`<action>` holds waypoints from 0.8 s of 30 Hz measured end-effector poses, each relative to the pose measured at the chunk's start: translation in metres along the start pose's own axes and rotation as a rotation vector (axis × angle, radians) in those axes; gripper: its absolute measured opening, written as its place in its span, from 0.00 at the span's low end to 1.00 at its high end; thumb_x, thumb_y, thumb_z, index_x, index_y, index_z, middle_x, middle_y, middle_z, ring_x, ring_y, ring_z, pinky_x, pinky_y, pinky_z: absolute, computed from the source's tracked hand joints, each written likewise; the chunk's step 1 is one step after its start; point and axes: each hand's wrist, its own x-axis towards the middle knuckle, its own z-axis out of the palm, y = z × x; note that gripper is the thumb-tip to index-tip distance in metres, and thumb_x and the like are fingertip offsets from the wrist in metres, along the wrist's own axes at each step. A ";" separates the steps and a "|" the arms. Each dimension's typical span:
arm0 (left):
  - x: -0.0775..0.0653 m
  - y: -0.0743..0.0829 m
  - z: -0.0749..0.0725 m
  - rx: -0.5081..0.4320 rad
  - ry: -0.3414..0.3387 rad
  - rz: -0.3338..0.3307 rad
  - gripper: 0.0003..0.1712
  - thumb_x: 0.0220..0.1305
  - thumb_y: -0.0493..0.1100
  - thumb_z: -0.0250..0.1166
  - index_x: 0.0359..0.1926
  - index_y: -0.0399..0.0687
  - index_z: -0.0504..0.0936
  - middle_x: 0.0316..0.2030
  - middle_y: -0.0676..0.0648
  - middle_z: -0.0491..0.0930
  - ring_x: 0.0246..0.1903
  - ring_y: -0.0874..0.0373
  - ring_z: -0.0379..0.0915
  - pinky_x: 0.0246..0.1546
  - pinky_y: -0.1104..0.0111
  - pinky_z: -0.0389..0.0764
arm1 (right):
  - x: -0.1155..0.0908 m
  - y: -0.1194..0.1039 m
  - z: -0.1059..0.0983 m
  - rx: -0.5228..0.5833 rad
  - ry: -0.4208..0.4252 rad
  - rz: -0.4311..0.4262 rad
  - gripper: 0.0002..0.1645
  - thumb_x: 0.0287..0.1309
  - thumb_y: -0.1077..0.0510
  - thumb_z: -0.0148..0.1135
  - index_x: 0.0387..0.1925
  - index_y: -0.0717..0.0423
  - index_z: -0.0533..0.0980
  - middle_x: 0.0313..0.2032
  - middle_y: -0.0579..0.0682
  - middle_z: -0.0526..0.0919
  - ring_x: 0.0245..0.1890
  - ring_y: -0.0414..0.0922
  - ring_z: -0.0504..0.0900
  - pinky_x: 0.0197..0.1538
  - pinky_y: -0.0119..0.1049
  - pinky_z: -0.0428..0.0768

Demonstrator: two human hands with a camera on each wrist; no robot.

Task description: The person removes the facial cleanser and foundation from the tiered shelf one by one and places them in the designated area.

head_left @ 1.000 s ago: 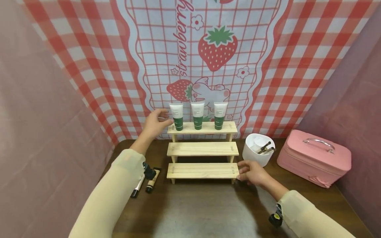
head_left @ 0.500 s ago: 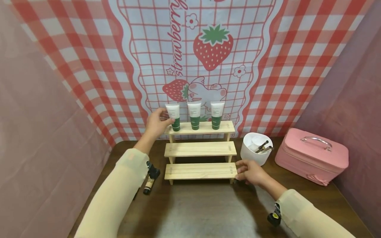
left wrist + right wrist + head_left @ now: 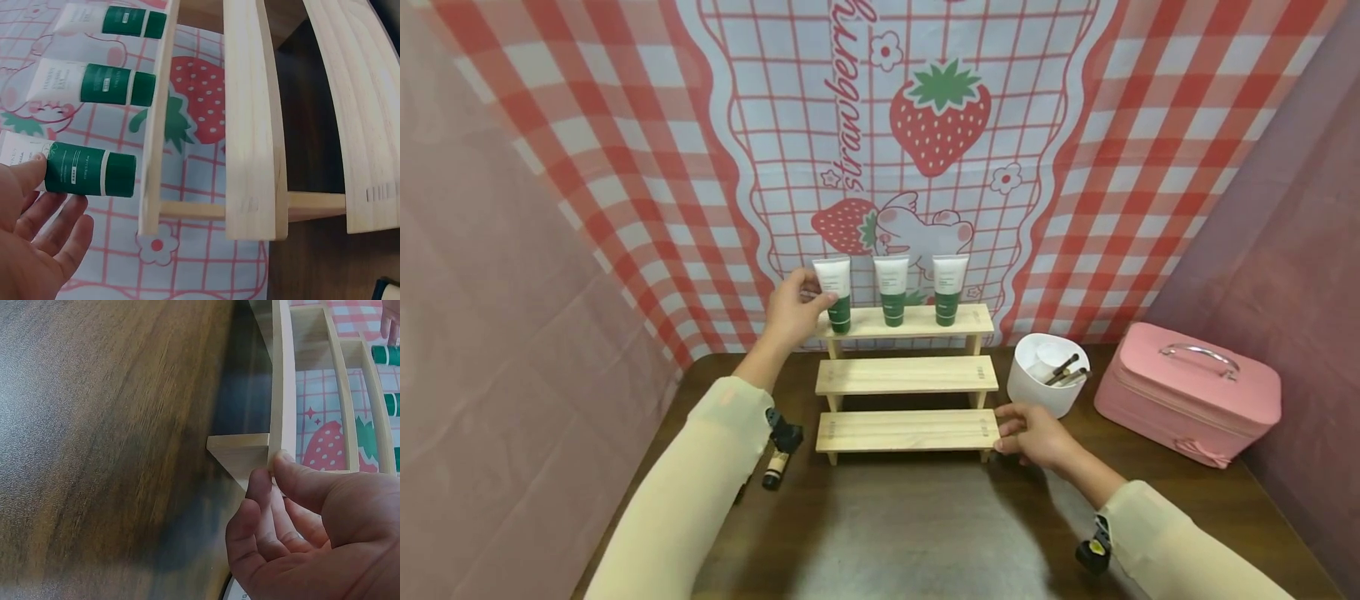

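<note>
My left hand pinches the leftmost white-and-green squeeze tube between thumb and fingers. In the left wrist view, a small gap shows between that tube's green cap and the top shelf. The middle tube and the right tube stand cap-down on the top step of a three-tier wooden display stand. My right hand holds the right end of the bottom step; in the right wrist view, thumb and fingertips grip its corner.
Right of the stand is a white tub with brushes and a small white container inside. Beyond it sits a pink vanity case with a metal handle. A beige tube with a black cap lies near my left sleeve. A strawberry-print cloth hangs behind.
My left hand has closed from beside the leftmost tube onto it, and that tube has shifted slightly left, away from the middle one. My right hand stays at the bottom step.
</note>
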 end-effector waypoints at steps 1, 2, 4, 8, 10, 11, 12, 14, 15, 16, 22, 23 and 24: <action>-0.003 -0.001 -0.004 -0.010 -0.001 0.002 0.19 0.73 0.47 0.65 0.58 0.42 0.75 0.53 0.41 0.79 0.54 0.44 0.78 0.53 0.50 0.82 | 0.000 0.000 0.001 0.001 -0.002 0.003 0.35 0.54 0.69 0.72 0.63 0.73 0.70 0.41 0.61 0.85 0.28 0.45 0.81 0.26 0.43 0.79; -0.007 -0.001 -0.007 -0.023 0.000 0.007 0.19 0.73 0.47 0.65 0.58 0.42 0.75 0.53 0.41 0.79 0.54 0.44 0.78 0.52 0.50 0.81 | 0.000 0.000 0.001 0.002 -0.004 0.004 0.35 0.54 0.69 0.72 0.63 0.73 0.70 0.41 0.61 0.85 0.28 0.45 0.81 0.27 0.43 0.80; -0.015 -0.002 -0.016 -0.037 0.000 0.020 0.20 0.73 0.48 0.65 0.59 0.43 0.75 0.53 0.41 0.79 0.53 0.44 0.78 0.52 0.51 0.81 | -0.001 0.001 0.002 0.002 -0.008 0.009 0.35 0.54 0.70 0.72 0.63 0.73 0.69 0.41 0.60 0.85 0.29 0.45 0.82 0.27 0.43 0.80; -0.037 -0.009 -0.033 -0.041 -0.012 0.038 0.21 0.74 0.50 0.65 0.60 0.44 0.75 0.53 0.41 0.79 0.54 0.45 0.77 0.52 0.51 0.80 | 0.000 0.001 0.001 -0.005 -0.014 0.001 0.35 0.55 0.69 0.72 0.63 0.73 0.69 0.41 0.60 0.84 0.30 0.45 0.83 0.27 0.43 0.80; -0.051 -0.014 -0.041 -0.031 -0.027 0.039 0.22 0.74 0.50 0.64 0.61 0.44 0.74 0.54 0.41 0.79 0.55 0.45 0.77 0.52 0.52 0.80 | 0.001 0.000 0.000 -0.008 -0.017 -0.003 0.35 0.55 0.69 0.72 0.63 0.73 0.69 0.41 0.61 0.85 0.30 0.45 0.83 0.27 0.43 0.79; -0.059 -0.017 -0.045 -0.029 -0.038 0.040 0.23 0.74 0.50 0.64 0.62 0.43 0.74 0.54 0.40 0.79 0.55 0.44 0.77 0.51 0.53 0.81 | 0.001 0.000 -0.001 -0.008 -0.018 -0.004 0.35 0.55 0.69 0.72 0.63 0.74 0.69 0.41 0.60 0.85 0.30 0.45 0.83 0.27 0.43 0.79; -0.067 -0.021 -0.048 -0.017 -0.046 0.041 0.23 0.74 0.49 0.64 0.62 0.42 0.74 0.54 0.39 0.79 0.54 0.44 0.78 0.51 0.54 0.81 | 0.001 0.000 -0.001 -0.009 -0.020 -0.004 0.36 0.55 0.68 0.72 0.63 0.74 0.68 0.41 0.60 0.85 0.31 0.45 0.84 0.26 0.43 0.79; -0.084 -0.030 -0.054 -0.002 -0.060 0.029 0.23 0.75 0.48 0.64 0.63 0.41 0.74 0.54 0.38 0.80 0.51 0.45 0.79 0.47 0.57 0.81 | 0.001 0.000 -0.002 -0.011 -0.024 0.000 0.36 0.56 0.68 0.72 0.63 0.74 0.68 0.40 0.60 0.85 0.32 0.46 0.84 0.27 0.43 0.79; -0.093 -0.035 -0.056 0.003 -0.066 0.021 0.22 0.75 0.47 0.64 0.63 0.40 0.75 0.53 0.38 0.81 0.49 0.46 0.79 0.45 0.59 0.82 | 0.000 0.001 -0.001 -0.013 -0.026 0.004 0.36 0.56 0.68 0.72 0.63 0.74 0.68 0.40 0.60 0.85 0.32 0.46 0.85 0.27 0.44 0.79; -0.102 -0.041 -0.058 0.007 -0.070 0.017 0.22 0.74 0.46 0.64 0.62 0.40 0.75 0.52 0.37 0.81 0.47 0.47 0.80 0.43 0.61 0.82 | 0.000 0.001 -0.001 -0.015 -0.026 0.006 0.36 0.56 0.68 0.72 0.64 0.74 0.68 0.40 0.61 0.85 0.32 0.46 0.85 0.27 0.44 0.80; -0.158 -0.079 -0.069 -0.030 -0.102 -0.030 0.19 0.72 0.40 0.67 0.59 0.37 0.79 0.44 0.38 0.84 0.39 0.54 0.82 0.36 0.68 0.83 | 0.000 0.000 -0.001 -0.034 -0.030 0.005 0.36 0.57 0.67 0.72 0.64 0.74 0.68 0.42 0.62 0.85 0.33 0.46 0.86 0.27 0.44 0.80; -0.167 -0.085 -0.070 -0.042 -0.118 -0.044 0.19 0.71 0.40 0.67 0.58 0.36 0.79 0.43 0.38 0.84 0.38 0.55 0.82 0.36 0.68 0.84 | 0.001 -0.001 0.000 -0.035 -0.033 0.002 0.36 0.57 0.67 0.72 0.64 0.74 0.68 0.42 0.62 0.85 0.33 0.46 0.86 0.26 0.44 0.80; -0.175 -0.092 -0.070 -0.051 -0.136 -0.061 0.19 0.71 0.40 0.67 0.58 0.35 0.79 0.42 0.38 0.83 0.37 0.56 0.82 0.36 0.67 0.84 | 0.002 -0.001 0.000 -0.036 -0.035 -0.002 0.36 0.56 0.67 0.72 0.64 0.74 0.68 0.42 0.62 0.85 0.32 0.46 0.86 0.26 0.43 0.80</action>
